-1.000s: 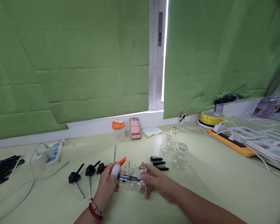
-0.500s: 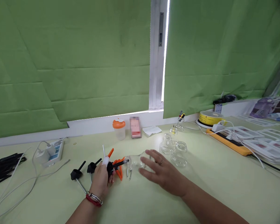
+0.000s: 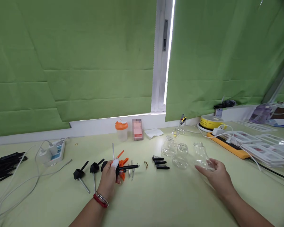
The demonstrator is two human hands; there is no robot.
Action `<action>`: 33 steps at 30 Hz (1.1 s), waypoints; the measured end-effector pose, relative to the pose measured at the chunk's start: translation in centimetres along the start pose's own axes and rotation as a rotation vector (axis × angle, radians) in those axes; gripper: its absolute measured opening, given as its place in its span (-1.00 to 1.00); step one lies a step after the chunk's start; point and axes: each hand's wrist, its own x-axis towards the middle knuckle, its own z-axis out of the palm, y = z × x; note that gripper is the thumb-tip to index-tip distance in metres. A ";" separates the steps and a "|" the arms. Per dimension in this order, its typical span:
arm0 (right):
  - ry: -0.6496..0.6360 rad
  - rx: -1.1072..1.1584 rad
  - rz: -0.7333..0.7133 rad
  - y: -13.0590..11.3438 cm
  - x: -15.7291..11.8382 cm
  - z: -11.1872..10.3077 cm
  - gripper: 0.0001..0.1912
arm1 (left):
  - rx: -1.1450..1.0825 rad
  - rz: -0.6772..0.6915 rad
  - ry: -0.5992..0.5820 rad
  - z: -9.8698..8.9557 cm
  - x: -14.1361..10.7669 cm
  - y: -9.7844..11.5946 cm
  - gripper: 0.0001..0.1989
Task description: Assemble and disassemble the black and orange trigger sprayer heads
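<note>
My left hand point(image 3: 109, 175) is closed round a black tube-shaped assembly point(image 3: 128, 167). A white piece point(image 3: 115, 162) and an upright metal rod point(image 3: 113, 150) belong to it or stand against it; I cannot tell which. Its narrow black end points right, bare. Far to the right, my right hand point(image 3: 219, 176) grips a clear glass jar point(image 3: 200, 154) near its base. The jar is roughly upright, mouth up, at table level. Orange parts point(image 3: 123, 162) lie partly hidden behind my left hand. Left of that hand are black heads with metal rods point(image 3: 79, 174).
Several clear glass jars point(image 3: 180, 156) stand at the middle right. Black pieces with springs point(image 3: 161, 162) and tiny brass-coloured bits point(image 3: 146, 164) lie between the hands. An orange-lidded cup point(image 3: 121, 130) is at the back. A power strip point(image 3: 58, 153) with cables lies left, an orange-edged device point(image 3: 229, 146) right.
My right hand has carried the glass jar off the end of the black assembly and over to the right. The springs and brass bits behind it now show. My left hand keeps its hold.
</note>
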 end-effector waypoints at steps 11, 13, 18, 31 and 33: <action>-0.101 -0.462 -0.081 0.8 1.3 1.6 -0.06 | 0.010 0.013 -0.069 -0.2 -0.1 0.3 -0.75; -0.019 -0.473 -0.122 0.1 0.7 1.4 0.05 | 0.025 0.023 -0.090 -0.2 -0.2 0.1 -0.74; 0.225 -0.377 -0.877 -4.1 -4.2 1.9 -0.17 | 0.068 0.062 -0.210 0.5 -1.4 0.5 -0.71; -0.408 -0.197 -1.431 -14.0 -12.7 8.2 -0.69 | 0.064 0.120 -0.273 1.5 -4.0 1.2 -0.66; -0.574 -0.122 -1.176 -15.0 -12.0 7.7 -0.74 | 0.187 0.296 -0.176 1.0 -3.7 1.2 -0.69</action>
